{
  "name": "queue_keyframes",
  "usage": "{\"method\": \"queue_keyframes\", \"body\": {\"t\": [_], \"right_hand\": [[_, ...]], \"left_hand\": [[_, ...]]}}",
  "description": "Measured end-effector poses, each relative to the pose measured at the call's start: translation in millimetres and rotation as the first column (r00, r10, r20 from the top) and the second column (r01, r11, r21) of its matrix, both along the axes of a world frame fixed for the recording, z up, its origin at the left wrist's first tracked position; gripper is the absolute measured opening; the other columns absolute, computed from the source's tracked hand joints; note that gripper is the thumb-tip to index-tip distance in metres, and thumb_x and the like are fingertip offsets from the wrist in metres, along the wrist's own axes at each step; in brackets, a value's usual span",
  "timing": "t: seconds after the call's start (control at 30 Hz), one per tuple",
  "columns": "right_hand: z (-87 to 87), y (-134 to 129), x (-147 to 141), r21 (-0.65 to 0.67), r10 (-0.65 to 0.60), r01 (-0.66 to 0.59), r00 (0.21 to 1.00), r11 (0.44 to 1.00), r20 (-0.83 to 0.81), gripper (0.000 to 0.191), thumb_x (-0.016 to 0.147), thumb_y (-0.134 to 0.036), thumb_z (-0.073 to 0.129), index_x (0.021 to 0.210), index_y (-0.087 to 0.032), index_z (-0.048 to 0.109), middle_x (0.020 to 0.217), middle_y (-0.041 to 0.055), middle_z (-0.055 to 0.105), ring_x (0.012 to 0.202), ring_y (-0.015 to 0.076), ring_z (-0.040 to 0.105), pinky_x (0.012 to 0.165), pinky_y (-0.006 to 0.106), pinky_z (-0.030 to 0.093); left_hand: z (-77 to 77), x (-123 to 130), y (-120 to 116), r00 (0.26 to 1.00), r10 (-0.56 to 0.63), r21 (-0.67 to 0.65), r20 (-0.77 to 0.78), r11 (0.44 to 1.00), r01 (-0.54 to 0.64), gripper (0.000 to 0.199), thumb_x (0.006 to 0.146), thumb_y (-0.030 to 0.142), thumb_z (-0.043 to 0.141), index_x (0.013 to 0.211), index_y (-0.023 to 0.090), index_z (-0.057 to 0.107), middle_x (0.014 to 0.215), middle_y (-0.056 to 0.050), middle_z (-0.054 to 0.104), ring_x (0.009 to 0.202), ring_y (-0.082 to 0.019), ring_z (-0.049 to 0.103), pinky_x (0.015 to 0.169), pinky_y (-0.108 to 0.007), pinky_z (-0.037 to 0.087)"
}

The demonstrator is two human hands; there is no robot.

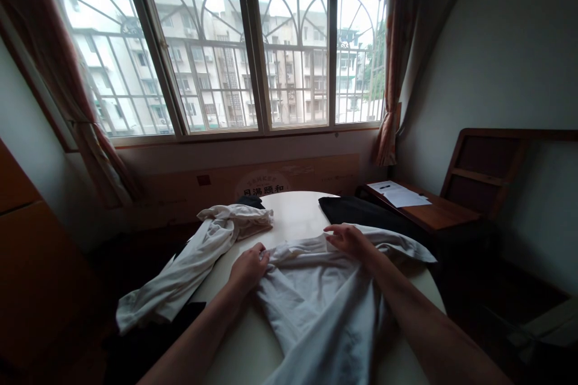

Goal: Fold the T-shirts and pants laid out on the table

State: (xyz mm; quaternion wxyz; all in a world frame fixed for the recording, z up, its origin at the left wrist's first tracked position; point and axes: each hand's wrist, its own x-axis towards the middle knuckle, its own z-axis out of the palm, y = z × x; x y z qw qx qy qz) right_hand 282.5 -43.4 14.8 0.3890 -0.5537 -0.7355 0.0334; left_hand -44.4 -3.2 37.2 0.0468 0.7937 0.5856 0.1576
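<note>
A white shirt (311, 295) lies rumpled across the round white table (289, 207), its lower part hanging toward me and one sleeve stretching out to the right. At its left edge, my left hand (247, 267) is closed with the fingers curled on the cloth. My right hand (350, 240) is at the shirt's far edge, fingers bent and pinching the fabric there. Both forearms come in from below, the right one crossing over part of the shirt. Folds hide the exact grip of the fingertips.
Another pale garment (203, 264) drapes over the table's left side, with dark cloth (180, 319) under it. Black cloth (356, 210) lies at the far right of the table. Beyond stands a wooden chair (424, 210) with papers (401, 195) and a pen. Barred windows and curtains are behind.
</note>
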Motion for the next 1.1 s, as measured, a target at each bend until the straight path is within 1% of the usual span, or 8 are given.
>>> {"method": "queue_keyframes", "body": {"t": [0.17,0.23,0.3,0.4,0.6,0.83,1.0,1.1], "right_hand": [[-1.1,-1.7,-1.2,-0.04,0.013,-0.012,0.999,0.999,0.03,0.036,0.086,-0.037,0.064,0.116,-0.022,0.074,0.081,0.0035,0.075,0.078,0.019,0.068,0.079,0.031,0.052],[0.1,-2.5,-1.6,-0.021,0.001,0.0,0.999,1.0,0.044,0.035,0.085,-0.035,0.065,0.117,-0.024,0.074,0.087,0.004,0.076,0.085,0.0206,0.069,0.093,0.039,0.049],[0.9,-2.5,-1.7,0.001,-0.021,0.021,0.998,1.0,0.059,0.034,0.084,-0.033,0.066,0.116,-0.026,0.074,0.092,0.0043,0.076,0.095,0.0229,0.069,0.106,0.05,0.04],[0.8,-1.5,-0.9,0.003,-0.048,0.048,0.997,0.999,0.058,0.034,0.084,-0.033,0.066,0.117,-0.028,0.073,0.096,0.0049,0.076,0.099,0.0244,0.068,0.111,0.058,0.033],[0.0,-0.4,-0.1,-0.026,-0.043,0.045,0.997,0.999,0.061,0.034,0.085,-0.036,0.064,0.117,-0.026,0.074,0.096,0.0063,0.077,0.097,0.0242,0.069,0.103,0.048,0.042],[1.8,-1.3,-1.7,-0.02,-0.053,0.055,0.995,0.998,0.086,0.032,0.087,-0.036,0.064,0.115,-0.026,0.076,0.094,0.006,0.078,0.094,0.0244,0.07,0.1,0.044,0.044],[2.9,-2.6,-4.1,-0.01,-0.042,0.042,0.996,0.999,0.074,0.033,0.087,-0.034,0.062,0.114,-0.021,0.077,0.092,0.0078,0.078,0.088,0.0233,0.071,0.087,0.035,0.05],[2.3,-2.5,-5.1,-0.02,-0.053,0.055,0.996,0.998,0.07,0.032,0.087,-0.032,0.062,0.113,-0.02,0.077,0.095,0.0088,0.078,0.091,0.0238,0.071,0.086,0.035,0.051]], "left_hand": [[-0.7,0.1,0.8,1.0,-0.011,0.009,0.002,1.0,0.011,0.019,0.097,0.032,0.05,0.099,0.019,0.064,0.099,-0.01,0.075,0.093,-0.024,0.068,0.074,-0.03,0.039],[-1.4,0.2,1.2,1.0,-0.008,0.009,-0.002,1.0,0.008,0.019,0.097,0.032,0.05,0.098,0.019,0.063,0.099,-0.01,0.075,0.093,-0.024,0.068,0.073,-0.03,0.039],[-2.1,0.3,1.3,1.0,-0.002,0.008,-0.011,1.0,0.002,0.019,0.097,0.033,0.05,0.098,0.019,0.063,0.099,-0.01,0.075,0.093,-0.024,0.069,0.073,-0.03,0.039],[-2.7,0.3,1.3,1.0,0.005,0.012,-0.021,1.0,-0.005,0.019,0.097,0.033,0.05,0.098,0.019,0.062,0.098,-0.01,0.075,0.093,-0.024,0.068,0.072,-0.029,0.038],[-0.2,0.3,1.0,0.999,0.005,-0.007,-0.037,1.0,-0.005,0.021,0.097,0.035,0.05,0.094,0.019,0.063,0.096,-0.01,0.075,0.091,-0.024,0.068,0.069,-0.03,0.035],[2.8,-0.1,-1.1,0.998,-0.018,-0.005,-0.055,1.0,0.018,0.024,0.098,0.037,0.049,0.088,0.02,0.063,0.094,-0.01,0.075,0.089,-0.024,0.068,0.068,-0.031,0.033],[4.3,-0.3,-2.1,0.998,-0.023,-0.016,-0.055,1.0,0.022,0.024,0.097,0.036,0.05,0.086,0.02,0.064,0.092,-0.008,0.075,0.087,-0.023,0.067,0.068,-0.03,0.033],[5.2,-0.4,-2.2,0.998,-0.026,-0.021,-0.06,0.999,0.025,0.023,0.097,0.036,0.051,0.086,0.02,0.064,0.092,-0.007,0.075,0.086,-0.022,0.067,0.068,-0.03,0.033]]}}
